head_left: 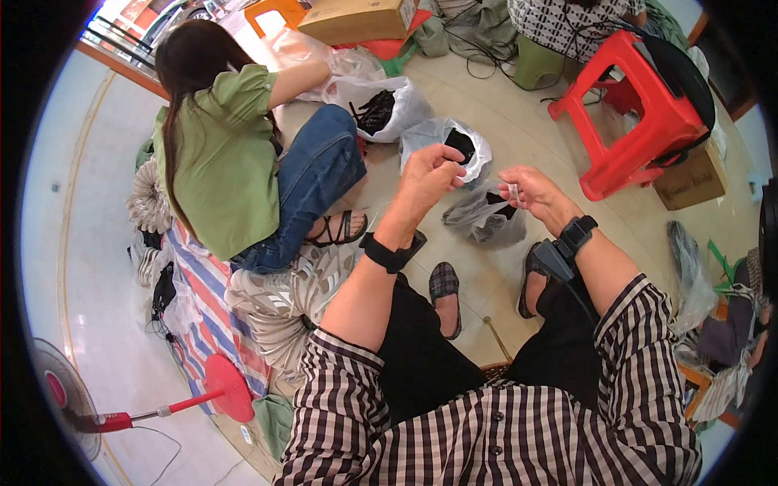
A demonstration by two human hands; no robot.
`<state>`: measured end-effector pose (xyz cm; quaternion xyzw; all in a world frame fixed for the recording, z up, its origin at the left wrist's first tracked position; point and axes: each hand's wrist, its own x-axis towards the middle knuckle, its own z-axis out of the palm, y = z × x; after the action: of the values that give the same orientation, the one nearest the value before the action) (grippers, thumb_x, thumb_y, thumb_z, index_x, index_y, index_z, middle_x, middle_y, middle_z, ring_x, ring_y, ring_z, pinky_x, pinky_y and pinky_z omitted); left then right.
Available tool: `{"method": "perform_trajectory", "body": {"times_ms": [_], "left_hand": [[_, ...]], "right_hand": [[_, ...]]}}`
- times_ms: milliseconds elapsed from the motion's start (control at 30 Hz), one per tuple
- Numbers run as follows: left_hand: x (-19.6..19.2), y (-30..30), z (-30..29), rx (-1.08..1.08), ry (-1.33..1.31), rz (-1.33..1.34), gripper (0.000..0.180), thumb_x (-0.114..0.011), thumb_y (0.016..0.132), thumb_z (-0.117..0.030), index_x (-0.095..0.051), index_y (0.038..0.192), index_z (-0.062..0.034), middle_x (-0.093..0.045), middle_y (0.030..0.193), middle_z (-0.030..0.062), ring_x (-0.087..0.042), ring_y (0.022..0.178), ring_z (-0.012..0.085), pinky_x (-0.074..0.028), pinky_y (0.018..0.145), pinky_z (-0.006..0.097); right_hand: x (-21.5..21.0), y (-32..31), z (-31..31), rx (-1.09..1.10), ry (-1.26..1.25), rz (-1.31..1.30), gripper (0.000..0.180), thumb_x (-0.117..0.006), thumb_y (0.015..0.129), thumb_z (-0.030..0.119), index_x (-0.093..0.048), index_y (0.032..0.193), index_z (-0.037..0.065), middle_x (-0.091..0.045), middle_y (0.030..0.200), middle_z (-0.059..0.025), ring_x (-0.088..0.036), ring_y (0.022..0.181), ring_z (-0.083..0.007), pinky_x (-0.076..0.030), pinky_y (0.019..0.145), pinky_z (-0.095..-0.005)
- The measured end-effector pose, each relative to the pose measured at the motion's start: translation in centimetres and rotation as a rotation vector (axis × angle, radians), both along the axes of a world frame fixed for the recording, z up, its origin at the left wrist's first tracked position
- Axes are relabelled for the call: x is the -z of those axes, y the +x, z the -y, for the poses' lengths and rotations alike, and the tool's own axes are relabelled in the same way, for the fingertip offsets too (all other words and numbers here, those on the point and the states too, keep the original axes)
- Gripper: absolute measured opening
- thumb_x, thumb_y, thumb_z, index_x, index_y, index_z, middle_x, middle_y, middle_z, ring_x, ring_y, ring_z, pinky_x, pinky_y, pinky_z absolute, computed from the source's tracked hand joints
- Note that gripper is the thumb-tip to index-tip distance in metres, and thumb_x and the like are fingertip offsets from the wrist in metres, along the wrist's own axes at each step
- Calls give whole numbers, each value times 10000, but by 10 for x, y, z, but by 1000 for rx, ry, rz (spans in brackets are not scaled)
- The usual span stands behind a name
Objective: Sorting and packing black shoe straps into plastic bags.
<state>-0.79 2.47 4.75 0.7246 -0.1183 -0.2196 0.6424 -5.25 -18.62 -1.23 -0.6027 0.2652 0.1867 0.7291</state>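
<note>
My left hand [429, 176] is raised in front of a white plastic bag [442, 134] with black contents. Its fingers are curled together, and whatever they may pinch is too small to make out. Level with it, my right hand [531, 191] is closed around a small pale strip [514, 193]; I cannot tell whether this belongs to the bag below. A gap separates the two hands. Under them, a clear plastic bag [484, 220] with dark contents sits on the floor between my feet. Each wrist wears a black strapped device.
At left a person in a green top [215, 154] crouches by a larger white bag [401, 113] of black pieces. Bundled grey-white shoe parts [279, 304] lie beside my left arm. Red stools [604, 121], a carton [693, 178] and a fan [69, 397] stand around.
</note>
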Motion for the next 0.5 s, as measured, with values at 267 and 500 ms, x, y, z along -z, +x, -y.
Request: {"method": "perform_trajectory", "body": {"times_ms": [267,500], "left_hand": [[37,-17,21,92,237,385,184,-529,744,-60,-601,890,27,-613,636,78,-575,578,103,-458,528,252],[34,-35,38,178,371,506,186,-534,724,-107,-619,864,-19,-609,685,158,-591,632,287,-461,597,354]], "right_hand": [[11,-1,9,-117,-9,19,156,-575,810,191,-529,909,80,-572,803,-24,-550,651,-102,-442,556,-238],[15,-1,0,-273,-141,35,95,-524,814,147,-535,882,81,-569,766,-6,-534,650,-86,-418,560,-222]]}}
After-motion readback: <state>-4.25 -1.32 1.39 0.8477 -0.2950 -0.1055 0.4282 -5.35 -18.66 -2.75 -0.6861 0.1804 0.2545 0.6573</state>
